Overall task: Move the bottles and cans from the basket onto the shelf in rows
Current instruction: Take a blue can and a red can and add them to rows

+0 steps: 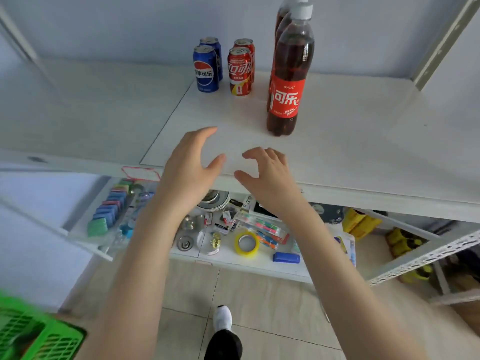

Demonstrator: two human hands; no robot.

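A: Left hand (189, 162)?
B: Empty. Fingers loosely spread, thumb out, hovering over the near edge of the shelf (350, 152).
A: And the right hand (265, 175)?
B: Empty as well. Fingers loosely curled, claw-like, just right of the left, not touching it, above the same near edge.
A: On the shelf?
B: Far back, left to right: two blue cans (206, 70), one behind the other; just beside them two red cans (240, 72), lined up the same way; then a tall cola bottle (289, 74) with red label and white cap, upright, nearer than the cans. More such bottles in a row behind it, mostly hidden, hard to count.
A: Touching any of it?
B: No. Well apart from cans and bottles alike.
A: Basket (39, 336)?
B: Green, slatted, at the near left corner of the view, blurred; contents impossible to tell.
A: Below?
B: A lower shelf (228, 257) crowded with small goods, among them a roll of yellow tape (246, 244). Nearer still, tiled floor (259, 302) and a white shoe (222, 317).
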